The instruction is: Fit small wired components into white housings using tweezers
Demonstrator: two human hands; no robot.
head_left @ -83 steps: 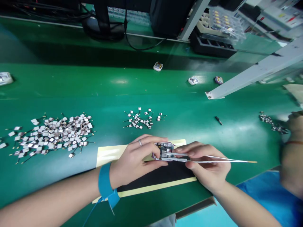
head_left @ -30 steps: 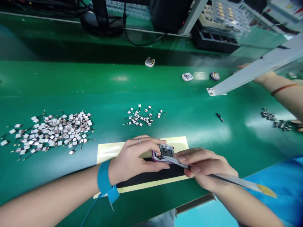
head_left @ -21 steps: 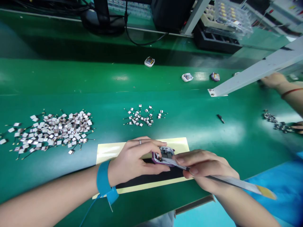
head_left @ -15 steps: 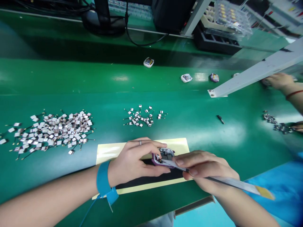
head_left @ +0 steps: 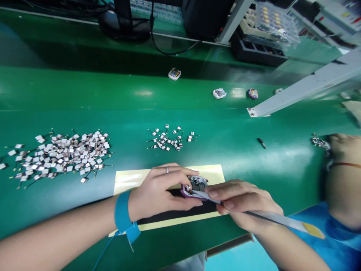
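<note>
My left hand [head_left: 166,188], wearing a ring and a blue wrist strap [head_left: 123,212], grips a small purple-and-white watch-like case [head_left: 186,192] between thumb and fingers. The case lies open side up, showing a circuit board [head_left: 199,184]. In my right hand [head_left: 248,203] are long grey tweezers [head_left: 278,218] with a yellow rear end. Their tip reaches into the near left part of the case, close to my left fingertip; what it touches there is too small to make out. Beneath both hands lies a black pad on a yellow sheet [head_left: 132,180].
Many small square parts with short leads [head_left: 67,154] lie at left; a smaller group [head_left: 166,141] sits behind the sheet. Several open cases [head_left: 175,74] stand farther back. A black pen-like piece [head_left: 261,143], a metal post [head_left: 304,84] and a co-worker's arm [head_left: 344,177] are at right.
The co-worker's arm has come from the far right down to the small dark parts. My hands, the case and the tweezers look nearly unmoved; the view has shifted slightly.
</note>
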